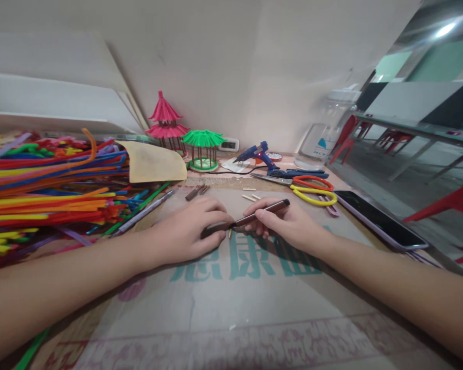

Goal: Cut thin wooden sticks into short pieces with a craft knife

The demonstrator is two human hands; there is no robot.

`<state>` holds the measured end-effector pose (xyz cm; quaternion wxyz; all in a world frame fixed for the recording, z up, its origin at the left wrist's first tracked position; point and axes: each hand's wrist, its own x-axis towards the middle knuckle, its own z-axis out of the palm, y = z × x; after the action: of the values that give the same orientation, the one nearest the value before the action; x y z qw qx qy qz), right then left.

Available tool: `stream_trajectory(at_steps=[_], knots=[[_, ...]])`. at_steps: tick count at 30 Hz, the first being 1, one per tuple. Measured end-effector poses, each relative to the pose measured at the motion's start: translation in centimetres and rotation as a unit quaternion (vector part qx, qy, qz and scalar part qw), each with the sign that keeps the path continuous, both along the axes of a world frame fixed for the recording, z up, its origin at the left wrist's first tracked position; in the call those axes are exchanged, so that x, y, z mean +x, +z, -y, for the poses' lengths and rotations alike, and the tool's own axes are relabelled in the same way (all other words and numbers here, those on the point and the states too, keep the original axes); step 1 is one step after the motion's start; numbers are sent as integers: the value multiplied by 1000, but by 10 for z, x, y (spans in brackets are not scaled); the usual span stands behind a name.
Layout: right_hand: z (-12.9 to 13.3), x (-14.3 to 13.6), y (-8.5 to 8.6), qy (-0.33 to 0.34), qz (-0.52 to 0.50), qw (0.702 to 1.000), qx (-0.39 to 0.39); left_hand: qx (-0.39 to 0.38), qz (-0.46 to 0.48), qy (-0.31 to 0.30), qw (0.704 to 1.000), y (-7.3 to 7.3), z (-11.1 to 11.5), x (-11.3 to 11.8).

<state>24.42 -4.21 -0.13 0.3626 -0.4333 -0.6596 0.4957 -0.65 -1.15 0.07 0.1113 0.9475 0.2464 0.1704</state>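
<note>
My right hand [280,221] is closed around a brown marker pen [264,213], gripped like a writing tool with its tip pointing left. My left hand [200,226] is in a pinch, its thumb and index fingertips at a short pale wooden stick [230,234]. The marker's tip touches or nearly touches this stick; part of the stick is hidden by fingers. Just beyond the hands lie a few loose pale sticks [249,198]. Several short brown sticks [195,192] rest past my left knuckles.
Bundles of coloured pipe cleaners [54,174] crowd the left. Behind stand a pink pagoda model [164,115], a green-roofed pavilion [203,139] and a blue glue gun [260,154]. Scissors [312,195], a phone [380,218] and a large clear bottle [322,131] are on the right.
</note>
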Motion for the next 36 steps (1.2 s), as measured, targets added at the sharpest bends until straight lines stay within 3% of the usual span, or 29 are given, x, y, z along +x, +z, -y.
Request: stream_trajectory(at_steps=[8, 22, 30, 36], knots=[[1, 0, 0, 3, -18, 1000, 7, -27, 10, -41, 999, -2, -3, 0], [-1, 2, -3, 8, -18, 1000, 17, -52, 9, 32, 998, 1, -3, 2], [0, 1, -2, 9, -24, 1000, 11, -43, 25, -14, 999, -4, -6, 1], [0, 1, -4, 6, -41, 999, -5, -21, 24, 4, 999, -5, -6, -1]])
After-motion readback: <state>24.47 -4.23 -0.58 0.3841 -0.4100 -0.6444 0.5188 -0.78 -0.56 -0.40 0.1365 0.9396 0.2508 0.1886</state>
